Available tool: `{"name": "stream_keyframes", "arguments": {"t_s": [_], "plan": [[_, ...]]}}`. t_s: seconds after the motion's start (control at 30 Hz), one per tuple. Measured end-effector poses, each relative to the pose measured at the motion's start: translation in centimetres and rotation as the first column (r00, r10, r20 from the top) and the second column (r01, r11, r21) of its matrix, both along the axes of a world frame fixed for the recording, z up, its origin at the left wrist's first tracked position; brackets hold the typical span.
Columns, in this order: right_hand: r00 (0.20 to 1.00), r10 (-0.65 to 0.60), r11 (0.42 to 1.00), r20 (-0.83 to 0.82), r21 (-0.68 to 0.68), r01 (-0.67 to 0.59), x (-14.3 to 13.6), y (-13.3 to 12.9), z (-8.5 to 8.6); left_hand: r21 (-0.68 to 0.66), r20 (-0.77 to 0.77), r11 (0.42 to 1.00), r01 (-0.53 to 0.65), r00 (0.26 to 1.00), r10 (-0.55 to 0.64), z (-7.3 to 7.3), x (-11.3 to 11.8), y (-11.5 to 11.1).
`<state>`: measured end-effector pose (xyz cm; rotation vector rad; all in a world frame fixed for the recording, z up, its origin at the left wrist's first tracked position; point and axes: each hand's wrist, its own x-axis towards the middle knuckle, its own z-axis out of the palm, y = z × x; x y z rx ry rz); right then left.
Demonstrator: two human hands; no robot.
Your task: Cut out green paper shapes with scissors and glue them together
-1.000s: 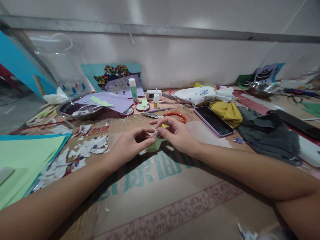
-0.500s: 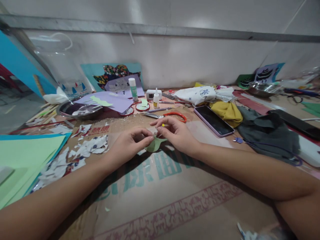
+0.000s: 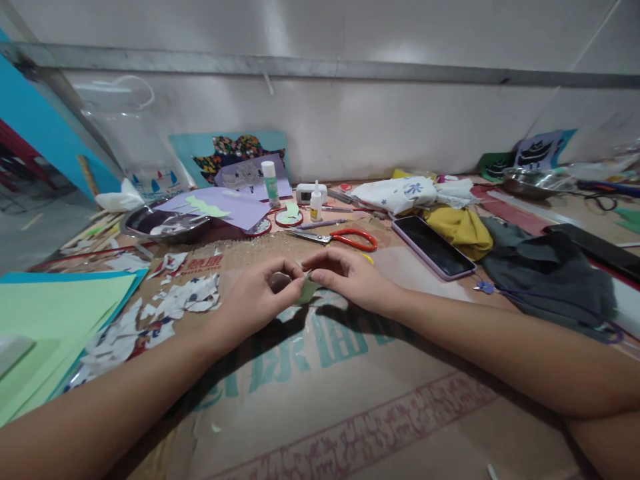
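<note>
Between my two hands is a small light-green paper piece (image 3: 306, 293), held just above the cardboard (image 3: 280, 427). My left hand (image 3: 273, 285) pinches its left side with thumb and forefinger. From the other side, my right hand (image 3: 345, 277) pinches the piece near the same top spot, so the fingertips nearly meet. My fingers hide much of the paper. Just beyond my hands lie red-handled scissors (image 3: 350, 239), with a small white glue bottle (image 3: 315, 202) and a glue stick (image 3: 271, 183) standing behind them.
Scraps of patterned fabric (image 3: 193, 293) and green paper sheets (image 3: 60, 320) lie to the left. A metal bowl (image 3: 135, 227) holding purple paper sits at the back left. On the right are a phone (image 3: 433, 247), yellow cloth (image 3: 463, 233) and dark grey cloth (image 3: 535, 273).
My fingertips have drawn closer together on the green paper, and less of it shows. The right fingers have lowered and closed. The whole view has shifted slightly.
</note>
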<state>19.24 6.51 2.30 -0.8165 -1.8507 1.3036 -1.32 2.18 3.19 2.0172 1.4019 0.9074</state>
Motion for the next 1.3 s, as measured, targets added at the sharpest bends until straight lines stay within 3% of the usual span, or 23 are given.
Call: {"name": "stream_keyframes", "arguments": {"t_s": [0.43, 0.63, 0.87, 1.0, 1.2, 1.3], "plan": [[0.999, -0.045, 0.998, -0.024, 0.04, 0.046, 0.0, -0.3, 0.1, -0.058, 0.061, 0.998, 0.028, 0.998, -0.024, 0.4, 0.3, -0.2], [0.992, -0.062, 0.998, -0.111, -0.014, 0.061, 0.0, -0.2, 0.1, -0.085, 0.079, 0.996, 0.005, 0.997, 0.002, 0.5, 0.3, -0.1], [0.986, -0.16, 0.986, -0.053, -0.049, 0.157, -0.2, 0.2, -0.3, -0.164, 0.193, 0.987, -0.003, 0.981, 0.035, -0.2, -0.1, 0.7], [0.978, -0.19, 0.98, -0.082, -0.08, 0.184, 0.0, 0.8, 0.1, -0.142, 0.184, 0.989, 0.027, 0.983, -0.001, -0.4, -0.1, 1.1], [0.964, -0.263, 0.963, -0.042, 0.051, 0.264, 1.3, 2.0, 2.2, -0.108, 0.116, 0.982, 0.154, 0.983, -0.142, -0.3, 0.3, 0.9], [0.969, -0.236, 0.956, 0.067, 0.195, 0.219, 0.4, 2.1, 3.5, -0.083, 0.117, 0.982, 0.169, 0.98, -0.159, -0.4, 0.4, 0.9]]}}
